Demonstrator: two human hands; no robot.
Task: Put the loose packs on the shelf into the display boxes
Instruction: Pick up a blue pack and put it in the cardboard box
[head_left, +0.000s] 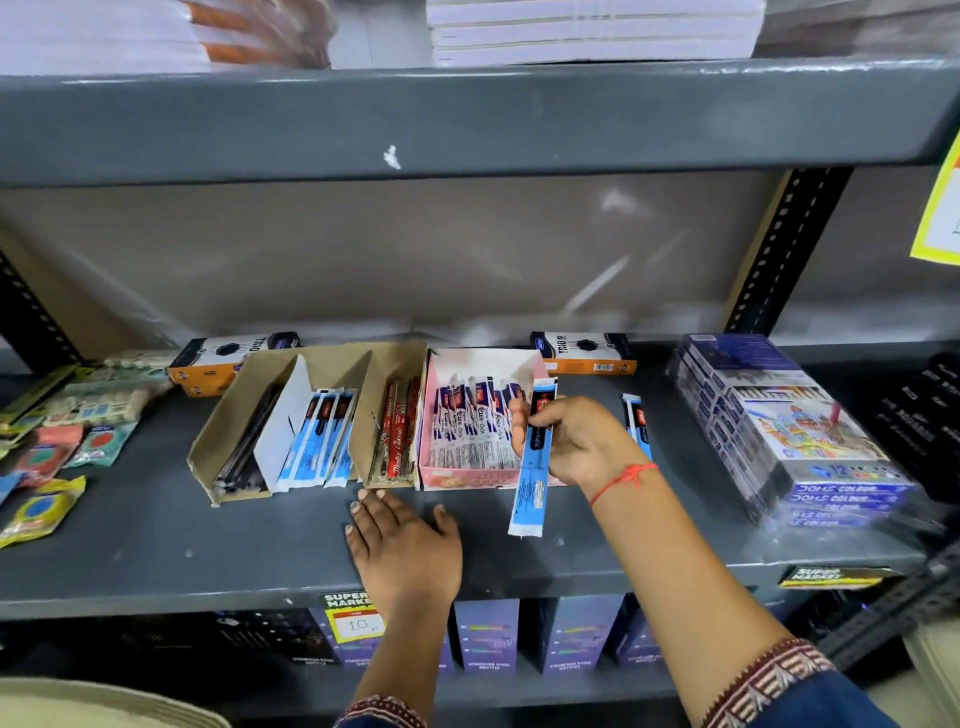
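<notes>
My right hand (569, 439) grips a long blue-and-white pen pack (532, 486), held just right of the pink display box (441, 475), which is full of white and purple packs. One more loose blue pack (638, 418) lies on the grey shelf (208, 551) behind that hand. My left hand (402, 545) rests flat and empty on the shelf in front of the boxes. A brown cardboard box (234, 410) holds dark packs on its left side and blue packs (322, 441) on its right. Between it and the pink box, a narrower brown box (363, 410) holds red packs.
Two orange-and-white boxes (228, 358) (584, 353) lie at the back. A wrapped stack of colour-pencil boxes (789, 431) stands at the right. Small green and yellow packets (47, 462) are scattered at the left. Purple boxes (582, 634) fill the lower shelf.
</notes>
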